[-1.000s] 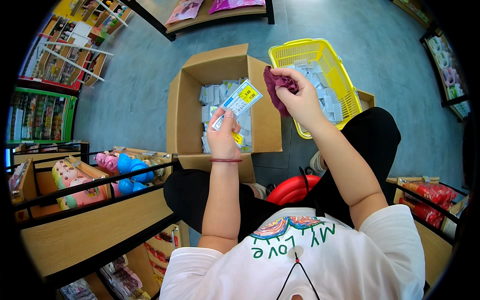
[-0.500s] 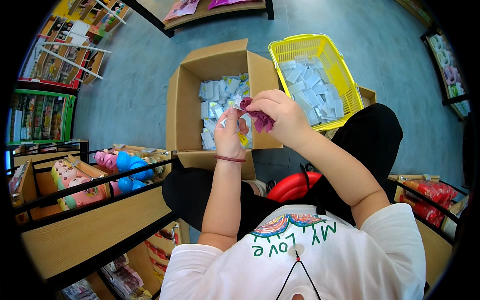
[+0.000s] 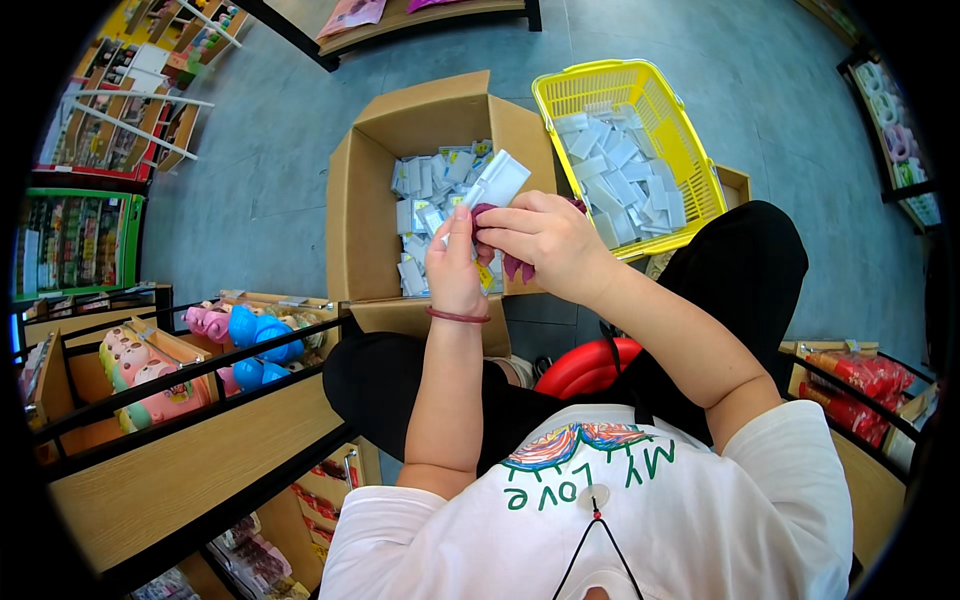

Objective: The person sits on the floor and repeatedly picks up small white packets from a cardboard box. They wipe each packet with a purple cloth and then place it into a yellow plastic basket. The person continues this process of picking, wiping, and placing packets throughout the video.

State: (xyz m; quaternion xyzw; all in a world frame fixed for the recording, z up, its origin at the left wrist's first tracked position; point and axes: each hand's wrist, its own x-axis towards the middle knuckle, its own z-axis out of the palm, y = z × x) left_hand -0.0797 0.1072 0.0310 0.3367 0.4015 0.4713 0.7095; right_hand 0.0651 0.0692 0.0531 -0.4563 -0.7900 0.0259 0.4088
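My left hand (image 3: 457, 272) grips the lower end of a flat, pale clear-plastic label holder (image 3: 502, 178), tilted up to the right above the cardboard box (image 3: 346, 210). My right hand (image 3: 548, 245) is closed around a crumpled maroon cloth (image 3: 517, 268) and presses it against the holder near the left fingers. Part of the cloth sticks out beyond the right knuckles. Many similar holders, some with yellow labels, lie heaped in the open box beneath my hands. More pale holders (image 3: 625, 165) fill the bottom of a yellow plastic basket (image 3: 688, 118) to the right.
A red round seat (image 3: 585, 370) shows between my legs. Wooden shelving with black rails (image 3: 200, 430) stands close on the left, holding pink and blue toys (image 3: 262, 330). Red packets (image 3: 855, 380) sit on a shelf at the right. A low display table (image 3: 430, 18) stands ahead.
The holder now stands out broad side up beyond my fingers, where before it was mostly hidden. My right hand has shifted left and down onto it with the cloth.
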